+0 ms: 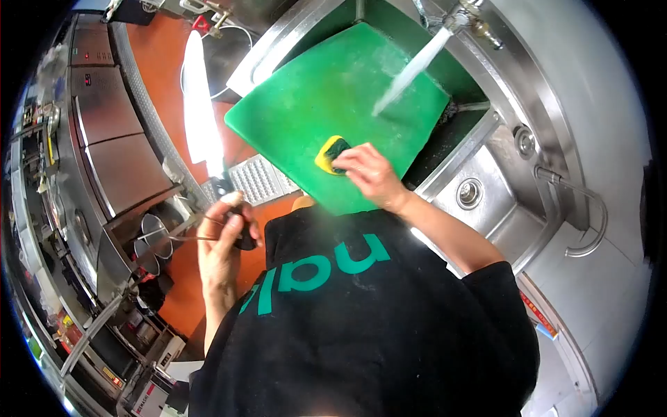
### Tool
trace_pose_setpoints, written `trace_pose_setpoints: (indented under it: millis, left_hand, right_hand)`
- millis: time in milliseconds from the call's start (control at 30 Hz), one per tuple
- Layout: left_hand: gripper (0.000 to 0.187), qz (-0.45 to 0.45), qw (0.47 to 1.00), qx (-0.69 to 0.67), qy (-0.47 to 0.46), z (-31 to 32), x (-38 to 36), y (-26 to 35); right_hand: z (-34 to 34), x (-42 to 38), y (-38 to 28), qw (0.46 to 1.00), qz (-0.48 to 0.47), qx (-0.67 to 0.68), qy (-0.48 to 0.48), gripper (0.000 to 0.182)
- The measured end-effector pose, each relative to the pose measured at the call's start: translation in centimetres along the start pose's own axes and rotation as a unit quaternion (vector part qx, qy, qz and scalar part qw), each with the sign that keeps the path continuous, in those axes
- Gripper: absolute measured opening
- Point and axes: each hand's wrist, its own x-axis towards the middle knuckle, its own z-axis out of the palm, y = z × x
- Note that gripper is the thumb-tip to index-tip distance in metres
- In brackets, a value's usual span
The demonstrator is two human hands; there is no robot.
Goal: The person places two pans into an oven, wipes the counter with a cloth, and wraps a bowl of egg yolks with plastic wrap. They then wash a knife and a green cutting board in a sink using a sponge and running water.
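Observation:
A large knife [201,104] with a bright, glaring blade points up at the left, its black handle in my left hand [226,236], whose fingers are wrapped round it. My right hand [374,172] pinches the edge of a yellow and dark green sponge [326,158] over the lower part of a green cutting board [299,104]. The board lies tilted across the sink. Water [417,69] runs from the faucet [462,17] onto the board's upper right. The sponge's underside is hidden.
A second steel basin [511,215] with a drain [470,193] lies right of the board. A curved metal pipe [597,201] stands out at the far right. Steel cabinets [114,111] and orange floor [149,52] are at the left. A round container [233,59] stands behind the knife.

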Motion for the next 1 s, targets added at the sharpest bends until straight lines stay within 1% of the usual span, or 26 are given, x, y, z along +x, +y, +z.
trace_pose_setpoints:
  millis: [33,100,167,200,233,267,300,333,367,433,467,500,533,567,600,633,667,700,733,767,800,833,867,900,933,1000]
  left_hand:
    - [0.030,0.012,1.000,-0.008,0.024,-0.1,-0.1,0.5]
    - [0.030,0.008,0.996,-0.010,0.083,-0.8,-0.8,1.0]
    - [0.031,0.036,0.994,0.009,0.101,-2.4,-1.8,0.3]
    - [0.034,0.034,0.987,0.040,0.151,-2.9,-2.4,0.1]
    - [0.034,0.036,0.986,0.038,0.156,-3.7,-3.2,-0.3]
    - [0.034,0.036,0.976,0.071,0.201,-4.8,-4.0,-0.7]
    - [0.034,0.040,0.964,0.104,0.240,-6.3,-4.5,-1.1]
    - [0.034,0.033,0.964,0.079,0.253,-8.5,-5.2,-2.4]
    - [0.033,0.044,0.968,0.061,0.238,-11.1,-5.9,-4.2]
    - [0.031,0.005,0.966,0.045,0.255,-15.6,-6.6,-7.9]
    - [0.031,-0.025,0.963,0.035,0.266,-17.7,-7.0,-9.7]
    - [0.030,-0.054,0.959,0.027,0.277,-20.0,-7.5,-11.4]
    - [0.030,-0.084,0.958,-0.006,0.274,-22.9,-8.3,-13.4]
    - [0.029,-0.175,0.925,-0.032,0.335,-23.8,-9.3,-13.8]
    - [0.027,-0.219,0.904,-0.038,0.364,-26.0,-11.0,-15.8]
    - [0.026,-0.236,0.906,-0.057,0.347,-26.5,-12.9,-16.8]
    - [0.025,-0.243,0.897,-0.057,0.364,-27.2,-15.1,-18.3]
    - [0.023,-0.241,0.888,-0.093,0.379,-27.5,-17.5,-19.8]
    - [0.022,-0.240,0.871,-0.118,0.412,-27.8,-20.0,-21.4]
    - [0.022,-0.238,0.868,-0.143,0.412,-27.4,-22.2,-22.1]
    - [0.023,-0.230,0.851,-0.099,0.462,-29.4,-25.5,-26.8]
    - [0.024,-0.226,0.829,-0.053,0.509,-31.3,-28.7,-31.4]
    - [0.024,-0.229,0.825,-0.016,0.517,-31.6,-31.2,-34.1]
    - [0.024,-0.232,0.827,0.009,0.512,-31.1,-32.4,-34.5]
    - [0.024,-0.237,0.832,0.023,0.500,-30.5,-33.4,-34.6]
    - [0.024,-0.243,0.839,0.039,0.485,-29.1,-34.3,-34.5]
  right_hand:
    - [0.5,0.4,0.2,0.997,-0.060,-0.027,-0.029,0.028]
    - [-0.7,0.9,3.4,0.997,-0.043,-0.045,-0.036,0.024]
    - [-2.6,0.9,10.3,0.978,-0.052,-0.203,0.023,0.016]
    - [-3.2,-1.2,18.9,0.984,0.082,-0.130,0.093,0.017]
    - [-5.3,0.9,18.1,0.913,0.242,-0.327,0.010,0.017]
    - [-6.5,0.7,19.4,0.903,0.275,-0.328,0.033,0.018]
    - [-5.8,0.8,17.7,0.914,0.249,-0.317,0.052,0.020]
    - [-4.3,1.0,15.8,0.944,0.208,-0.248,0.066,0.021]
    - [-1.3,0.5,12.2,0.965,0.175,-0.178,0.076,0.022]
    - [3.4,2.9,1.5,0.992,0.046,-0.065,0.093,0.021]
    - [5.8,5.1,-0.8,0.995,-0.023,-0.060,0.073,0.019]
    - [7.3,6.5,-2.1,0.993,-0.091,-0.053,0.055,0.017]
    - [7.7,7.8,-1.5,0.992,-0.098,-0.057,0.059,0.017]
    - [7.9,9.7,0.1,0.984,-0.145,-0.091,0.050,0.016]
    - [8.2,11.8,2.0,0.973,-0.194,-0.124,0.036,0.015]
    - [7.6,12.3,6.0,0.967,-0.170,-0.173,0.076,0.015]
    - [5.8,12.1,10.0,0.967,-0.074,-0.236,0.062,0.016]
    - [4.3,10.7,18.2,0.947,0.034,-0.302,0.103,0.019]
    - [0.9,9.1,18.7,0.947,0.094,-0.290,0.103,0.023]
    - [-1.0,7.8,18.1,0.922,0.232,-0.303,0.071,0.026]
    - [-1.4,7.4,17.2,0.882,0.333,-0.331,0.035,0.027]
    - [0.5,5.7,17.5,0.948,0.288,0.019,0.133,0.025]
    - [2.5,6.1,13.8,0.968,0.198,-0.093,0.122,0.024]
    - [4.5,6.5,9.9,0.963,0.107,-0.213,0.128,0.024]
    - [6.3,7.9,5.2,0.983,0.036,-0.137,0.113,0.022]
    - [7.8,10.6,1.6,0.980,-0.061,-0.184,0.052,0.015]
